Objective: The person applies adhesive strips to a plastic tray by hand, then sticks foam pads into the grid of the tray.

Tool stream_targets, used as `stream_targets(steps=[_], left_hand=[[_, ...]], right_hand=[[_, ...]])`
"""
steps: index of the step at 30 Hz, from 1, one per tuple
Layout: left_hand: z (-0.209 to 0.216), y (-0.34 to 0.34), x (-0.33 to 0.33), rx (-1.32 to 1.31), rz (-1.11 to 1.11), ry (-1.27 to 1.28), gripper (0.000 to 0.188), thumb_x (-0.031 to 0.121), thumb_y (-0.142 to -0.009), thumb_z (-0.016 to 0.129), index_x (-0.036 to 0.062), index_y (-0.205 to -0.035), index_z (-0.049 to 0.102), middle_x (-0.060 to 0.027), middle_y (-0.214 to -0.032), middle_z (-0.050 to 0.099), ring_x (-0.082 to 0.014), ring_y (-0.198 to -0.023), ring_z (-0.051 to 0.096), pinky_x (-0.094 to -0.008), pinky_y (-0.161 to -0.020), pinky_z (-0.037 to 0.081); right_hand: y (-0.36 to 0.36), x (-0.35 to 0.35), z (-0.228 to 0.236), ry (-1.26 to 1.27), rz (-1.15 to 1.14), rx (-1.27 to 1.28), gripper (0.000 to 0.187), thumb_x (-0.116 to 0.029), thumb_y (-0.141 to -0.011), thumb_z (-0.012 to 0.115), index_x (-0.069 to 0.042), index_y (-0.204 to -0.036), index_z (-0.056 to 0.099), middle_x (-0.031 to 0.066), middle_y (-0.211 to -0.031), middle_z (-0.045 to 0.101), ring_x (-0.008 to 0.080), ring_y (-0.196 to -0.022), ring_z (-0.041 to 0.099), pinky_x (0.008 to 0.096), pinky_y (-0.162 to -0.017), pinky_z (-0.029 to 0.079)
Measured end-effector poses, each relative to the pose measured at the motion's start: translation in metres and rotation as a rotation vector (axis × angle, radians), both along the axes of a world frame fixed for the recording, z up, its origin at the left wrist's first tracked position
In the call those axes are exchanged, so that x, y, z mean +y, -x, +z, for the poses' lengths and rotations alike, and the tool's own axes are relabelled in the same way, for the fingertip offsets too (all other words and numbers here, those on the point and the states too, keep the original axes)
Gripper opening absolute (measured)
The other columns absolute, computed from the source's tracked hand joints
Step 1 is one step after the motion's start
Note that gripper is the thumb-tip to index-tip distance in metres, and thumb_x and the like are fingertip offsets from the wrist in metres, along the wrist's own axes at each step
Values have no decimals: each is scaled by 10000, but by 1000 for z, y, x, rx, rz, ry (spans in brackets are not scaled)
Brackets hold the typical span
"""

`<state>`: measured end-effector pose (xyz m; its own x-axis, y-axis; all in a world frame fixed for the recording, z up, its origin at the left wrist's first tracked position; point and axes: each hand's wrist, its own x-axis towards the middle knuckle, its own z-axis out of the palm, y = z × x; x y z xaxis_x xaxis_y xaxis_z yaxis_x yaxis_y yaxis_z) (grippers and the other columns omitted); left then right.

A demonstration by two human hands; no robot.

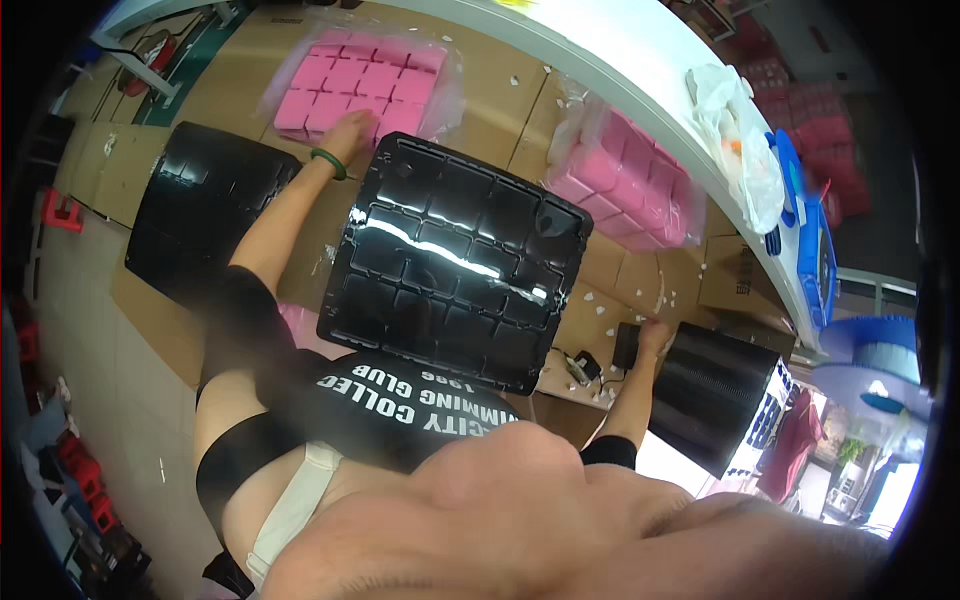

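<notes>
A black plastic tray (455, 265), molded into a grid of shallow compartments, lies tilted in front of my body. To its left, my left hand (347, 135), with a green bangle at the wrist, is at the near edge of a bagged stack of pink foam blocks (360, 80), its fingers closed on a block there. On the other side, my right hand (655, 338) has its fingers curled together beside a small flat black piece (627, 346). Whatever those fingers hold is too small to make out. A ribbed black stack (705, 390) stands just beside that hand.
Another black tray stack (200, 215) sits at the left. More pink foam blocks (630, 180) in clear film lie at the back right, before a white shelf edge (640, 85). White scraps and a black cable (590, 368) are on the cardboard. Red stools (62, 210) stand on the floor.
</notes>
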<state>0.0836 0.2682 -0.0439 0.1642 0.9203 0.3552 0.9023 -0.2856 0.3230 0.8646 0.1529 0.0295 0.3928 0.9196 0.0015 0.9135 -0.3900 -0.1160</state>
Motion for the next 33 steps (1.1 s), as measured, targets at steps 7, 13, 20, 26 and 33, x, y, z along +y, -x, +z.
stream_targets(steps=[7,13,20,26,33], left_hand=[[7,2,35,78,-220,361,248,240,-879,631,88,-1048,730,-59,-1247,658,-273,-1072,650,-382,-908,529],[17,22,58,-213,-327,471,261,288,-906,645,45,-942,733,-125,-1081,712,-289,-932,693,-367,-847,539],[34,43,74,-474,78,634,219,216,-952,634,15,-1012,696,-101,-995,735,-165,-920,691,-320,-821,529],[107,-9,69,-298,189,-207,164,217,-958,591,89,-1053,628,-113,-888,685,-286,-785,679,-391,-673,533],[199,-85,31,22,-242,-358,225,192,-865,686,104,-1068,648,-71,-928,678,-240,-771,684,-338,-592,539]], right_hand=[[118,-26,45,24,83,500,192,-174,-898,683,-24,-1006,734,113,-826,722,182,-760,686,306,-707,529],[189,-5,112,11,136,694,210,-187,-928,667,-23,-1039,736,84,-882,726,127,-792,668,265,-729,522],[263,36,159,-13,304,856,217,-137,-922,688,18,-1073,711,64,-958,715,97,-870,645,238,-787,505],[372,131,149,14,631,991,397,-183,-862,735,-50,-1224,642,93,-1053,711,166,-929,675,313,-809,526],[484,183,160,129,888,1040,285,-134,-907,690,-34,-1173,662,73,-820,714,113,-634,657,273,-635,542]])
